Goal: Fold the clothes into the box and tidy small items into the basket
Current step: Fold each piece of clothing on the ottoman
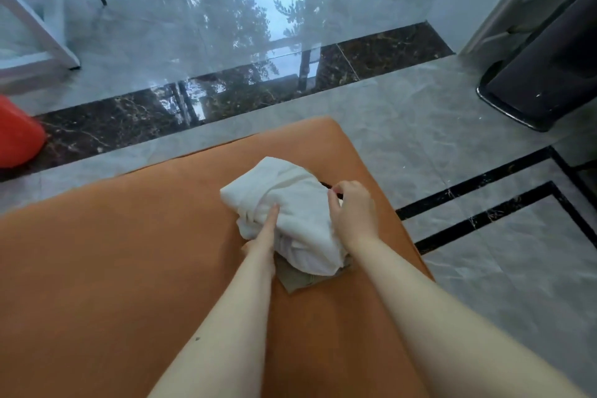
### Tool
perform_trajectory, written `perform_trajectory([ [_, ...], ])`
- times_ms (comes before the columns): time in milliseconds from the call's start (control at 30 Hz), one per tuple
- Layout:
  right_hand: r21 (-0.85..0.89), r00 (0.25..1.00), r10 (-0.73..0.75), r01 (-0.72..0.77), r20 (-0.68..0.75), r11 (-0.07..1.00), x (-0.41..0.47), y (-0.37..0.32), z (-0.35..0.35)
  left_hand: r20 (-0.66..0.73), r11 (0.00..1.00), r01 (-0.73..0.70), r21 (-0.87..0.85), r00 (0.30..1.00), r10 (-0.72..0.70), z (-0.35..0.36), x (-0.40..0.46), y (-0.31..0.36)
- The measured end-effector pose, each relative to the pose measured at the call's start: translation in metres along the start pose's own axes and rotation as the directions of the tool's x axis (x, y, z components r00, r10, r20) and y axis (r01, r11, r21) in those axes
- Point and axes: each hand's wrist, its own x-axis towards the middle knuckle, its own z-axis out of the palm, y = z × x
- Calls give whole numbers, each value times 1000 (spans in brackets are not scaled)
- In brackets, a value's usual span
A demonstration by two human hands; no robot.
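Both forearms reaching forward over orange cushion, left hand pressing straight fingers into white garment bundled near its far right corner, right hand curled, pinching the garment's right edge

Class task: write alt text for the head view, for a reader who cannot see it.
Two bare hands work a bundled white garment on an orange cushion: the left hand presses it, the right hand pinches its edge. A khaki cloth lies beneath; glossy marble floor surrounds.
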Motion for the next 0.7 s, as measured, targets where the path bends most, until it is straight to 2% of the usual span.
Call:
perform_trajectory([
  [67, 263, 962, 160, -217, 222, 940, 37, 10, 2, 83, 996, 54, -67, 995, -49, 18, 13, -7],
  [100, 311, 912, 197, -316, 361, 896, 51, 14, 7, 118, 994, 82, -73, 990, -73, 23, 20, -7],
  [133, 280, 856, 212, -373, 472, 885, 63, 18, 15, 125, 993, 103, -64, 988, -95, 25, 28, -6],
  [200, 113, 769, 246, -380, 590, 918, 72, 26, 31, 86, 993, 117, -34, 990, -114, 22, 40, -5],
  [267, 30, 725, 279, -382, 629, 924, 72, 31, 46, 108, 990, 131, -53, 986, -125, 15, 47, -9],
  [367, 50, 693, 282, -417, 664, 907, 68, 37, 63, 162, 985, 108, -132, 983, -86, 14, 51, -21],
  [467, 118, 664, 254, -462, 703, 879, 50, 45, 67, 28, 993, 117, -27, 993, -116, 15, 49, -29],
  [600, 273, 613, 319, -677, 723, 683, 7, 75, 55, 103, 993, 95, 68, 989, -102, 13, 26, -50],
  [700, 356, 579, 333, -766, 744, 535, -22, 89, 43, 159, 994, 16, 106, 987, -33, 12, 3, -56],
])
